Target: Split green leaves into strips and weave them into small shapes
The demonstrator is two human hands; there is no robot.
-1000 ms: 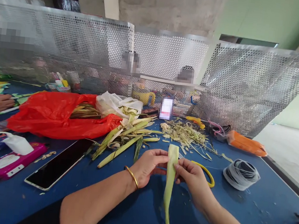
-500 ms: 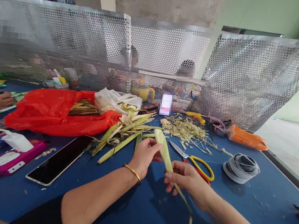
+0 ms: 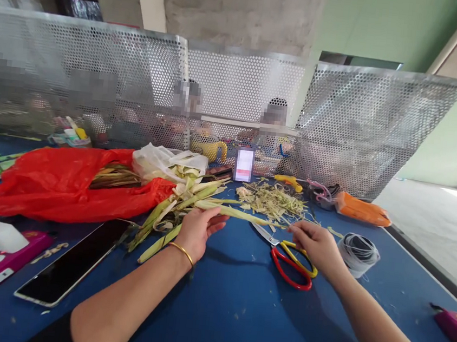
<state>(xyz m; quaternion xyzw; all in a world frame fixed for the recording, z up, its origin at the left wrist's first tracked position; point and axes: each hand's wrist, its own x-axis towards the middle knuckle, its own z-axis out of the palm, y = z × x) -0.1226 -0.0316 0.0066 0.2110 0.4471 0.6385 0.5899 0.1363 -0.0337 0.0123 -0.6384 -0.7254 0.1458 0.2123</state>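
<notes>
A pale green corn husk strip (image 3: 244, 215) stretches sideways between my two hands, above the blue table. My left hand (image 3: 199, 232) is closed on its wide end, thumb on top. The thin end is pinched by the fingertips of my right hand (image 3: 310, 241). Scissors (image 3: 277, 247) with one red and one yellow handle lie below the strip, beside my right hand. More corn husks (image 3: 167, 213) are heaped behind and left of my left hand. Shredded husk scraps (image 3: 276, 199) form a pile beyond the strip.
Left are a red plastic bag (image 3: 60, 175), a white bag (image 3: 164, 160), a dark-screened phone (image 3: 76, 261) and a magenta power strip (image 3: 2, 261). Right stand a spool of clear line (image 3: 359, 255) and an orange packet (image 3: 363, 208). A perforated metal screen (image 3: 245, 86) closes off the back; people sit behind it.
My right hand has moved right and up to the strip's thin end, and my left hand slightly left. The strip swung from steep to nearly level. The view shifted, showing the scissors fully.
</notes>
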